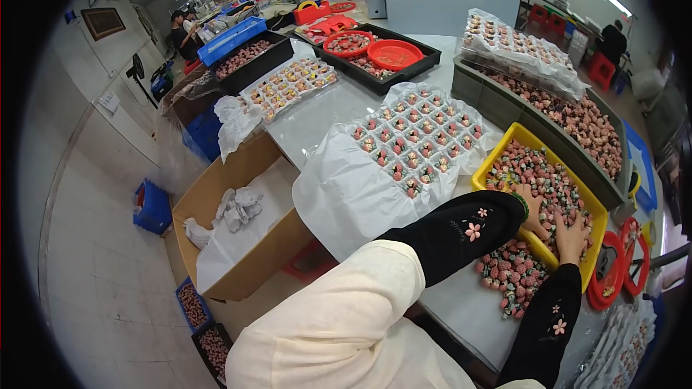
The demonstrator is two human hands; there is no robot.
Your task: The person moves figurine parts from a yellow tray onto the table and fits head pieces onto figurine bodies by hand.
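Note:
Both my hands are inside a yellow basket point(600, 225) full of small pink and dark-green figurines point(532, 162). My left hand point(532, 210) reaches down among them, thumb apart from the fingers, its fingertips partly hidden by the figurines. Beside it, my right hand point(571, 236) lies open over the pile with its fingers spread. Neither hand shows a figurine gripped. A loose heap of the same figurines point(510, 274) spills on the table by the basket's near side. Left of the basket sits a white tray point(422, 137) with figurines in its cells, on white paper point(353, 191).
A grey-green bin point(537, 97) of figurines stands behind the basket, with filled trays point(515, 47) stacked on its edge. A cardboard box point(249, 238) holding paper adjoins the table's left side. Black crates point(393, 83) stand farther back. Red baskets point(607, 274) lie at right.

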